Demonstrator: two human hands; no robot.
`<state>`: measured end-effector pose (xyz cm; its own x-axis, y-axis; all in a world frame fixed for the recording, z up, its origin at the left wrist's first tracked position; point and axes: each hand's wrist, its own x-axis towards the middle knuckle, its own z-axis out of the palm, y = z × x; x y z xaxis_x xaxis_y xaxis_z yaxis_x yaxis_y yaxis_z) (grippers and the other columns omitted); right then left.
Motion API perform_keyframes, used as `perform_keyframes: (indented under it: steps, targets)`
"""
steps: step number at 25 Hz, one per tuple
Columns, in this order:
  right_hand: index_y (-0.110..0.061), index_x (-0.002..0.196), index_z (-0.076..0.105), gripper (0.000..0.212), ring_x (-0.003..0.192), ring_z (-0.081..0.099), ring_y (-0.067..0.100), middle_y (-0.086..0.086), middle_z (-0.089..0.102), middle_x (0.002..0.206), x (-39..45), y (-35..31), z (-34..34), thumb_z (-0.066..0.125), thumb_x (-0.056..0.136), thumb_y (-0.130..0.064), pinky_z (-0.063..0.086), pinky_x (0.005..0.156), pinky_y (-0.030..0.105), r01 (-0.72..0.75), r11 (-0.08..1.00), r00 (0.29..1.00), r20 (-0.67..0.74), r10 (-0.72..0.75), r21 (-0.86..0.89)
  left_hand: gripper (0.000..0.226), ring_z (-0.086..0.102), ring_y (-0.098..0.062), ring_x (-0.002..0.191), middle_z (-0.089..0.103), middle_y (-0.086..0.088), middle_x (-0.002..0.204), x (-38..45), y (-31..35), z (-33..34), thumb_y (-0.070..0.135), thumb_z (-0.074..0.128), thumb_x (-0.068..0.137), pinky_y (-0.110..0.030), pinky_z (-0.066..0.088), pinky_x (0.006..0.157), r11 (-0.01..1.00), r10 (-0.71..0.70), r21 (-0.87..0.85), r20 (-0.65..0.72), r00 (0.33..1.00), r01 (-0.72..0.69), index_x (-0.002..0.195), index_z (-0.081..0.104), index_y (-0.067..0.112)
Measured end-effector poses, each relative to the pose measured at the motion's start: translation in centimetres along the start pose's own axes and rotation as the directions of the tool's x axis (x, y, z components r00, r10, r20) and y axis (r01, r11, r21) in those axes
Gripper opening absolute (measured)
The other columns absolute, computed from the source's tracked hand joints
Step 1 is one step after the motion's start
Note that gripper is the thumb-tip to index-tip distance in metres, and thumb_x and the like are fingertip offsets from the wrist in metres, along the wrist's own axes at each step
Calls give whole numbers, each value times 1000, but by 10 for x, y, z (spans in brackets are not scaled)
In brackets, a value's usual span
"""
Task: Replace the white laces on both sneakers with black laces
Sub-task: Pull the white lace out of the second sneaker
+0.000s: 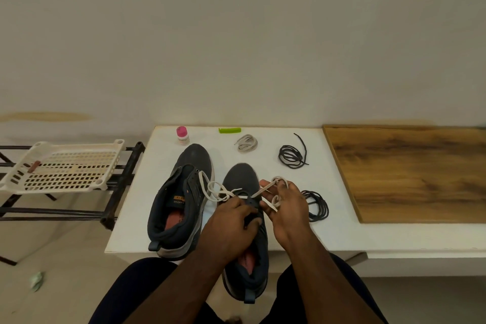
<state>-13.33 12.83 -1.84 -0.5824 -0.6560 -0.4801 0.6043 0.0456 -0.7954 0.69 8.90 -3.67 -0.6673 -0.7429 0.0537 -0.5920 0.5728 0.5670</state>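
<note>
- Your left hand (231,221) grips the near dark sneaker (246,231) at the table (342,234) edge.
- Your right hand (286,208) pinches its white lace (265,188), half unthreaded.
- Beyond, black laces (292,156) lie coiled.

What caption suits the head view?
Both hands, left and right, pull a white lace from the right sneaker.

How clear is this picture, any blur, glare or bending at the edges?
Head view: dim, soft light, no glare; wide-angle bending curves the white table edge and the rack; the hands, left hand and right hand, look slightly soft, as does the white lace.
</note>
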Motion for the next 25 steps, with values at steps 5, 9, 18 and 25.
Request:
perform_keyframes:
  steps: [5, 9, 18, 25]
  targets:
    - [-8, 108, 62, 20, 59, 54, 15, 1, 48, 60, -1, -4, 3, 44, 107, -18, 59, 83, 41, 54, 995, 998, 26, -57, 88, 39, 49, -7, 106, 53, 10, 116, 1, -4, 3, 49, 60, 89, -20, 35, 86, 1000, -21, 15, -2, 1000, 21, 124, 63, 34]
    - [-17, 103, 66, 15, 75, 59, 16, -2, 60, 81, 5, -2, -4, 51, 103, -17, 59, 84, 35, 214, 915, 973, -6, -230, -343, 37, 49, -8, 109, 52, 10, 118, 1, -4, 5, 48, 61, 90, -19, 33, 87, 1000, -29, -1, -4, 1000, 29, 123, 64, 33]
    - [-5, 97, 71, 18, 82, 63, 21, 10, 71, 94, 8, 12, -9, 58, 97, -18, 38, 57, 21, 279, 178, 943, 235, -234, -944, 36, 48, -7, 111, 52, 9, 121, 2, -7, 6, 44, 60, 91, -17, 30, 91, 1000, -13, -17, 3, 1000, 13, 125, 62, 34]
    - [-15, 102, 57, 12, 86, 59, 16, -3, 62, 92, 4, 9, -4, 45, 103, -18, 44, 70, 29, 275, 437, 942, 150, -300, -856, 36, 45, -5, 108, 51, 11, 119, 1, -8, 8, 46, 60, 91, -18, 30, 89, 1000, -17, -11, -9, 1000, 17, 125, 62, 33]
